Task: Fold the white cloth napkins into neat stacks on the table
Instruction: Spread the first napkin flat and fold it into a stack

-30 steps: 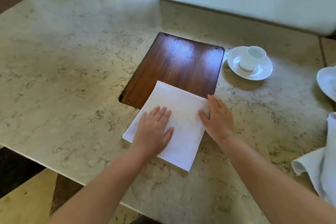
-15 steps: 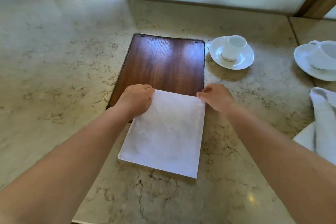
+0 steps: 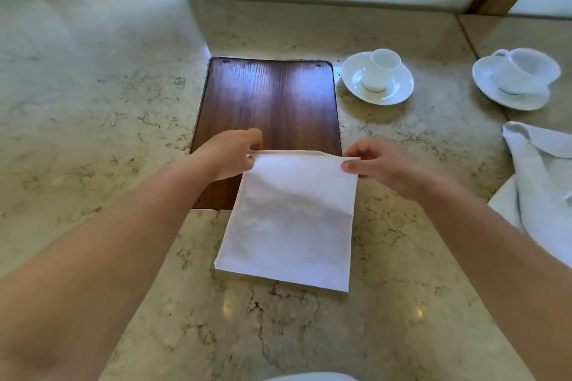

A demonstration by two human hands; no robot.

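Observation:
A white cloth napkin [image 3: 288, 226], folded into a rectangle, lies on the marble table [image 3: 93, 108], its far end over the edge of a dark wooden board [image 3: 269, 102]. My left hand [image 3: 230, 153] pinches the napkin's far left corner between thumb and fingers. At the far right corner, my right hand [image 3: 376, 164] pinches the cloth the same way. The far edge is lifted slightly off the board, and the near end lies flat on the marble.
A white cup on a saucer [image 3: 377, 79] stands right of the board. A second cup and saucer [image 3: 517, 77] sits at the far right. Loose white napkins [image 3: 538, 182] lie heaped at the right edge. A wall runs along the table's far side.
My hands went from pressing flat on the napkin to gripping its far corners, and the far edge has risen a little. The napkin now lies straight in front of me; the camera shifted.

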